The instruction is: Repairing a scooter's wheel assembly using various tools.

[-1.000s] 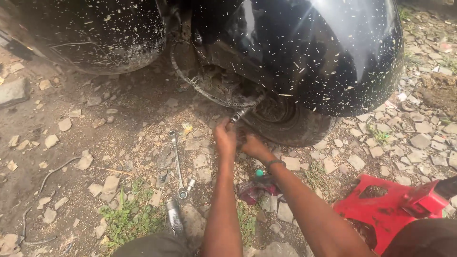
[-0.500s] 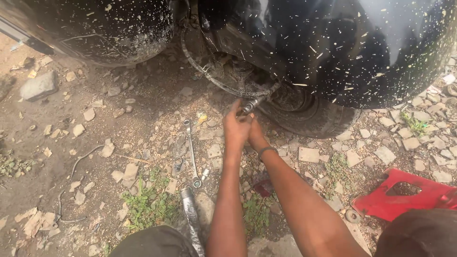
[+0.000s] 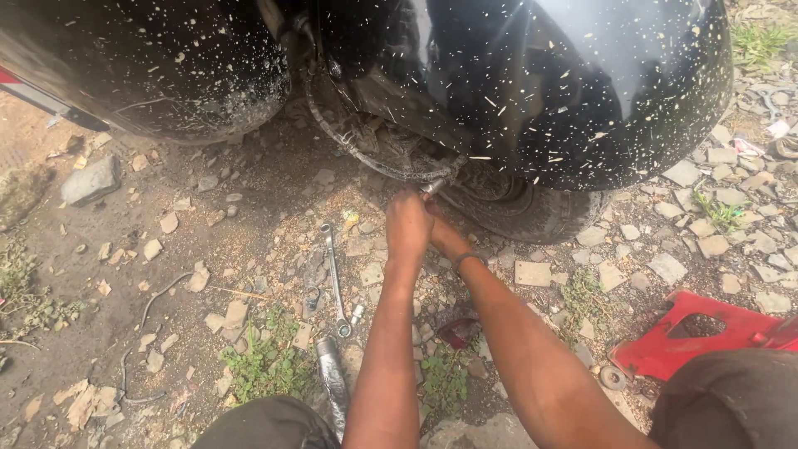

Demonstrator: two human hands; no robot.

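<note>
While we crouch beside the vehicle, these are the hazards we judge from the 1 head view.

Head view, hands: our left hand [image 3: 409, 226] and right hand [image 3: 442, 234] sit pressed together under the black mud-flecked body panel [image 3: 582, 91], both closed around a small metal tool [image 3: 432, 186] whose tip points up into the underside.

Grip: fingers of both hands are wrapped tight on the tool; how much of it lies inside the left fist we cannot tell.

Where the tool is: at the edge of the wheel arch, just beside the tyre [image 3: 532, 212] and touching the rusty curved part [image 3: 374, 158] above it.

Slip risk: we judge the tool could jump off the muddy, corroded part, because the seat is hidden and dirty; knuckles would strike the metal edge.

Pinch risk: with both wrists so close, a sudden release could drive 1 hand into the other.

Ground: loose stones [image 3: 532, 273] and dirt give poor footing, so a hard pull may unbalance us.

Loose tools: the long spanner [image 3: 334, 278] and the grey cylinder [image 3: 332, 378] lie near our knees, easy to kneel on.

Red jack stand [image 3: 690, 337]: it rests well apart from the wheel, bearing nothing that we can see.
</note>
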